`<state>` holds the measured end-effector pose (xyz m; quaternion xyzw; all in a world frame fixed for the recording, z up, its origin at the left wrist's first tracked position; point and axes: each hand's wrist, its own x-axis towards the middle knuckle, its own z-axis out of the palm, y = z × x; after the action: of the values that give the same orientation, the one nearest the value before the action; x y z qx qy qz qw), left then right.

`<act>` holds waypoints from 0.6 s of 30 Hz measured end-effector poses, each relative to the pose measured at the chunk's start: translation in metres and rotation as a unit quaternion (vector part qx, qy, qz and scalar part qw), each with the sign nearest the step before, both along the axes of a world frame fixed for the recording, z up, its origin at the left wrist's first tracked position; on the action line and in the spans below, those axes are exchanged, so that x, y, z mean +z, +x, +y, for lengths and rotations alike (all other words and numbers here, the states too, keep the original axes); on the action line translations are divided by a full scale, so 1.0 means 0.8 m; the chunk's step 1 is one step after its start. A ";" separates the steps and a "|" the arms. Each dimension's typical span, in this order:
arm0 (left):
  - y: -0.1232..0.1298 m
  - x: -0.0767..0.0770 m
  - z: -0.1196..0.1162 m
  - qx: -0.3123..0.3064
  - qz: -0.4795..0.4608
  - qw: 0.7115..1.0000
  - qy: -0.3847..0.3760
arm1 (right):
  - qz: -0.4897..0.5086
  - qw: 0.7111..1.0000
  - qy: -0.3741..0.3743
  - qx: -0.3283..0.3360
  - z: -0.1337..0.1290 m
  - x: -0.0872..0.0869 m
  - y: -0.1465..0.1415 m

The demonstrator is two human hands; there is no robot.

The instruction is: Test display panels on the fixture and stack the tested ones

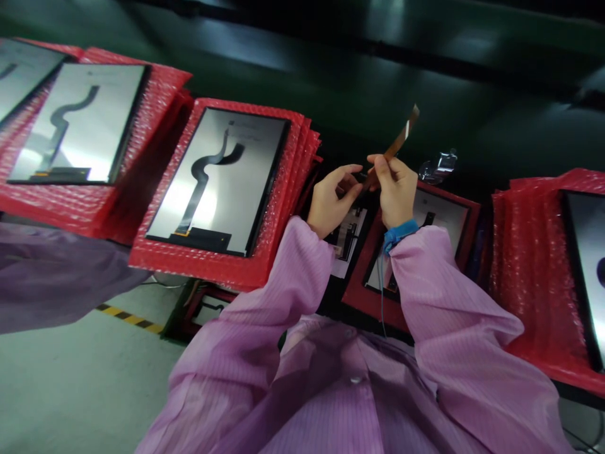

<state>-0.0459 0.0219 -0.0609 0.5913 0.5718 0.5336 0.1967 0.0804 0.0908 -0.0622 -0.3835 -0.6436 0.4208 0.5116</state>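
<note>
Head view: a brown flex strip (396, 142) stands up between both hands, above the near edge of the dark green bench (331, 69). Its long axis runs up and to the right; the free end points away from the person toward the far side of the bench, and the lower end disappears into the fingers. The right hand (396, 189) pinches that lower end between thumb and forefinger, the other fingers curled in beside them. The left hand (333, 198) sits just left of it, thumb and forefinger drawn together at the foot of the strip, touching or almost touching it; which, I cannot tell. So the strip lies up and away from both sets of fingertips, and the right hand is the nearer and the one with the firm hold. A blue wrist strap (399, 233) circles the right wrist, with a thin cord hanging from it.

Directly beneath the hands lies a panel (437, 214) in a red bubble-wrap sleeve (363, 277), partly hidden by the pink sleeves. To the left, a second panel (222, 180) rests face up on a stack of red sleeves (283, 208), a dark S-shaped cable on its back. Further left sits another such panel (80, 123), and at the right edge a fourth (586, 265) on more red wrap. A small shiny object (439, 167) lies just beyond the right hand. Another person's purple sleeve (51, 277) enters at the left.
</note>
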 end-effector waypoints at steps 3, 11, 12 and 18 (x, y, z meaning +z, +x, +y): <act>-0.001 0.002 -0.003 0.006 0.012 0.999 -0.029 | -0.004 1.000 0.007 -0.001 0.000 -0.001 -0.001; 0.000 0.000 -0.001 0.030 -0.040 0.997 -0.057 | -0.063 0.997 0.026 0.033 -0.004 0.004 0.000; -0.001 0.000 0.000 0.037 -0.050 0.996 -0.058 | -0.072 0.996 0.026 0.048 -0.005 0.004 0.000; -0.012 0.004 -0.015 0.071 0.042 0.994 -0.066 | -0.054 0.994 0.018 0.099 -0.003 -0.002 -0.002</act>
<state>-0.0556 0.0098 -0.0576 0.5569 0.6536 0.4825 0.1729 0.0785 0.0884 -0.0637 -0.3309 -0.7122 0.4365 0.4391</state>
